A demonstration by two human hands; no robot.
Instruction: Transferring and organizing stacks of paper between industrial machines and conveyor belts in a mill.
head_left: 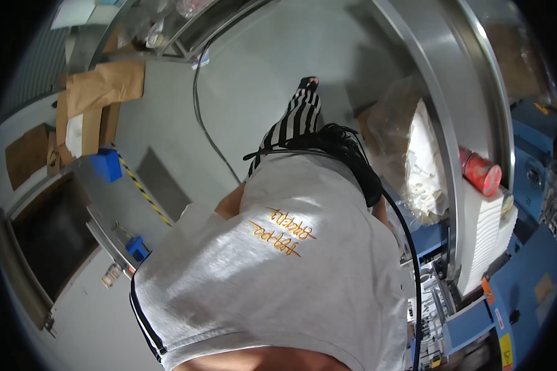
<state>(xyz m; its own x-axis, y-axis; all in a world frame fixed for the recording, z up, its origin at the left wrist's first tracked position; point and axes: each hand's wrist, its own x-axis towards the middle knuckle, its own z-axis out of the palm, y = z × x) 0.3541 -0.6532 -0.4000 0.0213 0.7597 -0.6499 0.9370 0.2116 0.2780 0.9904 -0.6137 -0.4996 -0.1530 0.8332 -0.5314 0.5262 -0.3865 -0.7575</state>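
Neither of my hands shows; both are hidden behind my light grey shirt (278, 266). A small piece of my left forearm appears at the shirt's left side, and a sliver of my right arm at its right side. What either hand holds or touches cannot be seen. At my waist hangs a black pouch-like thing (362, 176). A black cable (413, 260) runs down along my right side. Nearest on the right stands a clear plastic bag (421, 161) with white pieces in it, beside a metal frame.
A curved metal rail (439, 93), a red can (481, 173), a white stack (481, 241) and blue machinery (526, 278) line the right. Cardboard boxes (93, 123) and a blue bin (107, 164) stand left. A dark cable (199, 111) and yellow-black tape (143, 191) lie on the floor.
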